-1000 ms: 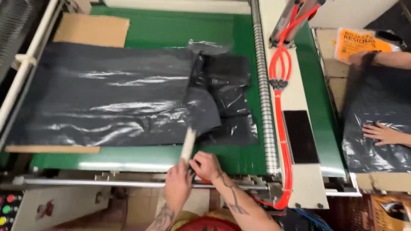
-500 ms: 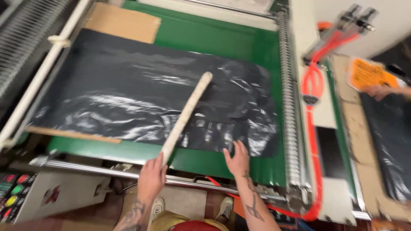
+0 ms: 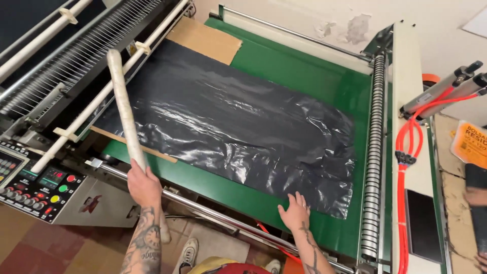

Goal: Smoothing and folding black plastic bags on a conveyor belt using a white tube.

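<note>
The left hand (image 3: pixel 144 185) grips a stiff pale wooden stick (image 3: pixel 124 109) by its lower end while the open right hand (image 3: pixel 295 210) presses flat on the thin, limp, slippery-looking black plastic sheet (image 3: pixel 228 124) lying on the green surface (image 3: pixel 304 76).

Our left hand (image 3: pixel 143 185) is raised at the left, fingers closed in a fist grip, tattooed forearm upright beneath it. Our right hand (image 3: pixel 295 211) lies flat, palm down, fingers spread and pointing forward, its forearm angled back toward the body.

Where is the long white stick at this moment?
In the head view, the long white stick is on the left side, held at its lower end by the left hand and raised over the near-left edge of the black plastic sheet.
</note>
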